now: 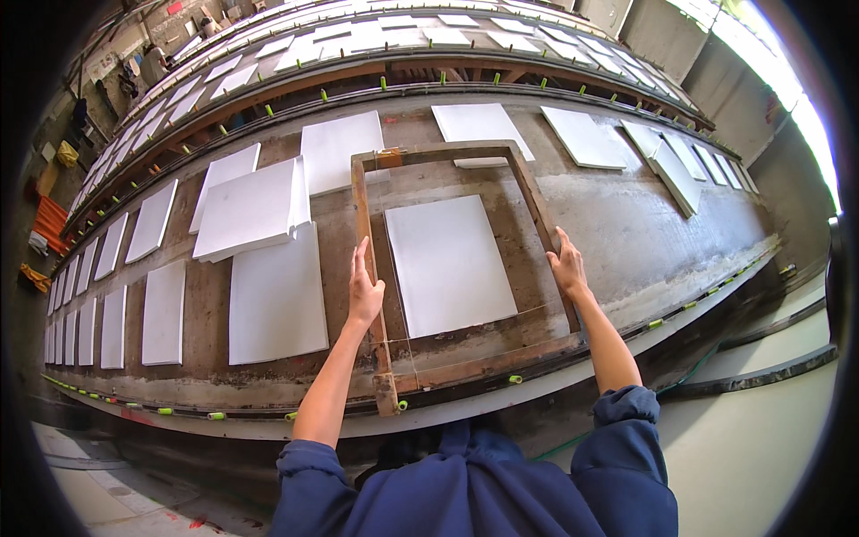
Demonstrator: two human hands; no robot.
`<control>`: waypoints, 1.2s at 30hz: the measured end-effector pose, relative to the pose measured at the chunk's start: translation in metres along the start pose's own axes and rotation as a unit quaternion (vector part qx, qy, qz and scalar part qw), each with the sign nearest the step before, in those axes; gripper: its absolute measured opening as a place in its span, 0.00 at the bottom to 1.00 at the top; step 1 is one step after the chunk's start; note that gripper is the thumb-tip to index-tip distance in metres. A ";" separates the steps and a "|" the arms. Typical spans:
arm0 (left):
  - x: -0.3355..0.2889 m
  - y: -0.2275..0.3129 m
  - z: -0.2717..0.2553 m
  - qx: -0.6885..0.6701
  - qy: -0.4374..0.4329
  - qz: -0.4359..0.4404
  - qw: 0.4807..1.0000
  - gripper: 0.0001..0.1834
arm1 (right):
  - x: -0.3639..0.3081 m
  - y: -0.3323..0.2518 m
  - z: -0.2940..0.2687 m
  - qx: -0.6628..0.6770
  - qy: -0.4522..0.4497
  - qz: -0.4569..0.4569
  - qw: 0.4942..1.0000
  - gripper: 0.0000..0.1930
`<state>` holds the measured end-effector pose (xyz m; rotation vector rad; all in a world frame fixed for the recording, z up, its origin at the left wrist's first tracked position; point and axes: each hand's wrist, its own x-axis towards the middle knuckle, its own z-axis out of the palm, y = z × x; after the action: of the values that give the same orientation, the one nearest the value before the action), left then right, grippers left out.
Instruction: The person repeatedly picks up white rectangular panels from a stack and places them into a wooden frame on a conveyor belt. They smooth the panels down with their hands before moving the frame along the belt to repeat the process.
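Observation:
A rectangular wooden frame (488, 365) is between my hands over the long brown table (617, 242). My left hand (364, 291) presses on its left bar, fingers stretched along the wood. On the right bar rests my right hand (567, 267), thumb and fingers against the outer edge. Thin strings cross the frame near its lower bar and left side. A flat white panel (450, 264) shows through the opening, lying on the tabletop. Whether the frame touches the table all round, I cannot tell.
Left of the frame, a stack of white panels (246, 210) overlaps others. More white panels (582, 139) lie in rows along the table. Green clips (515, 379) line the table's rail. A second long table (403, 67) with panels stands behind.

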<state>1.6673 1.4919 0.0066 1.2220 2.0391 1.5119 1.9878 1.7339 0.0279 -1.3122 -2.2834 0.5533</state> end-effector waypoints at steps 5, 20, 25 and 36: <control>0.011 0.037 -0.010 0.017 0.018 0.064 0.998 0.43 | 0.009 -0.018 -0.028 0.023 0.043 -0.031 0.998 0.32; 0.072 0.143 0.231 0.005 -0.004 -0.020 1.000 0.41 | 0.110 0.202 -0.151 0.023 0.066 -0.013 0.997 0.28; 0.057 0.133 0.292 0.051 0.007 0.047 0.998 0.40 | 0.107 0.257 -0.159 0.060 0.052 -0.028 0.996 0.24; 0.034 0.137 0.335 0.043 0.023 0.063 0.997 0.37 | 0.096 0.300 -0.170 0.075 0.044 -0.014 0.996 0.18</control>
<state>1.9371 1.7357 0.0071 1.3848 2.1134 1.5349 2.2490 1.9786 0.0208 -1.2067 -2.1416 0.6321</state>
